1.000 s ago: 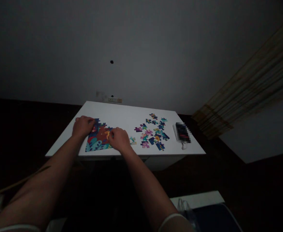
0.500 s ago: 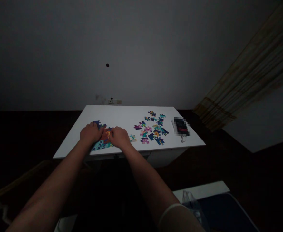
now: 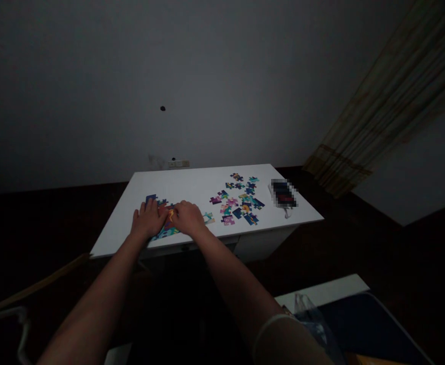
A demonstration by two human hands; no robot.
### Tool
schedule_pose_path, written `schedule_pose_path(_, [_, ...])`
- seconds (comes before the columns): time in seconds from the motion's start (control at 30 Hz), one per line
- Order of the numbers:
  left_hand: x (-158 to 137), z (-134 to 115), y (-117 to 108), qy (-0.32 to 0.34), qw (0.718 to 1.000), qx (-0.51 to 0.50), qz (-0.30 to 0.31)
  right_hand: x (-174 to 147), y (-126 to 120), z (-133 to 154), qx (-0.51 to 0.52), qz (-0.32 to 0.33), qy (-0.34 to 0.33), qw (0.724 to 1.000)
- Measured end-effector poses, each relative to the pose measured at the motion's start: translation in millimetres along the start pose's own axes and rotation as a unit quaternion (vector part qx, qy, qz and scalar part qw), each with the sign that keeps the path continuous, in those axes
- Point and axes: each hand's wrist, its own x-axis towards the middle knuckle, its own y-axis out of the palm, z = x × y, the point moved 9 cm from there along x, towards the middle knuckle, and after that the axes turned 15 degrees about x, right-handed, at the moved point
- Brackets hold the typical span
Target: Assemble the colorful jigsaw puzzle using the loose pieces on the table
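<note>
A partly joined jigsaw puzzle with blue, red-brown and teal parts lies at the left front of the white table. My left hand rests flat over its left side, fingers stretched out and slightly apart, covering much of it. At the puzzle's right edge my right hand is closed, its bent fingertips gripping a jigsaw piece of red-brown and orange. A pale jigsaw piece sits just right of that hand, partly hidden by it. Several loose jigsaw pieces are scattered farther right.
On the right of the white table lies a blurred-out dark object with a pale strap. A wall socket is behind the table. At lower right are a clear plastic bag and a dark blue surface. A curtain hangs at right.
My left hand has spread out flat and shifted slightly right over the puzzle; its fingers were more bent before. My right hand stays at the puzzle's right edge. The view has tilted a little.
</note>
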Motion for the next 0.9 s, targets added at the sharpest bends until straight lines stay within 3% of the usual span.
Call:
schedule_pose_path(0.1, [-1.9,-1.4,-3.1,-0.001,1.0,0.005,0.003,-6.8,0.8,19.9,-0.008,0.02,-0.093,0.995])
schedule_pose_path(0.2, [-3.1,-1.5,-3.8,-0.001,1.0,0.008,0.016,-21.2,4.8,46.8,-0.02,0.087,-0.204,0.975])
schedule_pose_path(0.3, [-3.3,-1.2,-4.7,-0.001,1.0,0.007,0.016,-36.8,-0.9,60.0,-0.043,0.126,-0.224,0.965])
schedule_pose_path(0.47, [-3.1,-0.9,-4.7,-0.006,1.0,-0.003,-0.004,-83.1,-27.3,59.5,-0.027,0.064,-0.174,0.982])
schedule_pose_path(0.67, [-6.2,-2.0,-8.9,-0.006,0.999,-0.018,-0.032,-152.0,-38.3,12.7,0.002,-0.062,0.024,0.998])
schedule_pose_path(0.77, [-8.4,-3.3,-10.8,0.0,0.999,-0.016,-0.037,-162.5,-37.0,4.4,0.004,-0.063,0.039,0.997])
schedule_pose_path(0.9, [-10.8,-3.2,-11.3,0.004,0.999,-0.024,-0.045,-152.9,-38.4,-8.7,-0.018,-0.064,0.049,0.997])
